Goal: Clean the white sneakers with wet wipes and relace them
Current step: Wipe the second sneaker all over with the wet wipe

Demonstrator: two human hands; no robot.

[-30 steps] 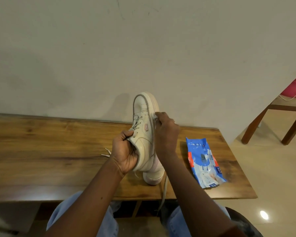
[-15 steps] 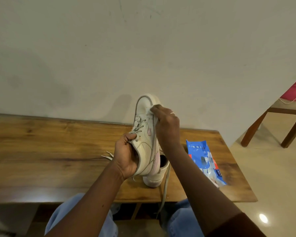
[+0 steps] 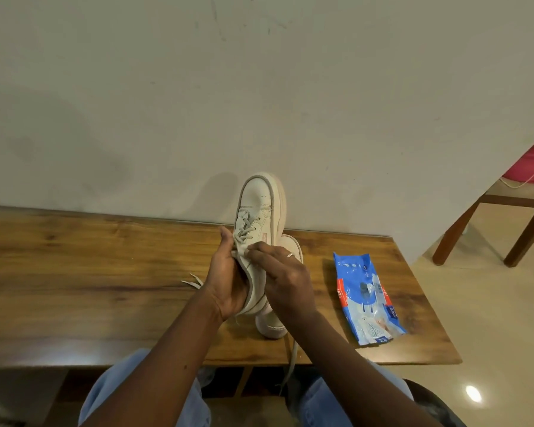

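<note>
A white sneaker (image 3: 256, 208) stands toe-up above the wooden table (image 3: 90, 272). My left hand (image 3: 225, 282) grips its heel and left side. Over the tongue, my right hand (image 3: 281, 278) pinches at the grey lace near the lower eyelets. Behind my hands a second white sneaker (image 3: 272, 325) lies on the table, mostly hidden. A loose lace (image 3: 291, 362) hangs from it over the table's front edge. The blue wet wipes pack (image 3: 367, 300) lies flat to the right.
Two lace tips (image 3: 191, 280) show on the table left of my left hand. A plain wall rises right behind the table. A wooden chair (image 3: 512, 208) with a pink item stands at the far right on the tiled floor.
My right hand has slid down from the sneaker's toe side to the laces near the tongue. The held sneaker has turned so its laced top faces me more.
</note>
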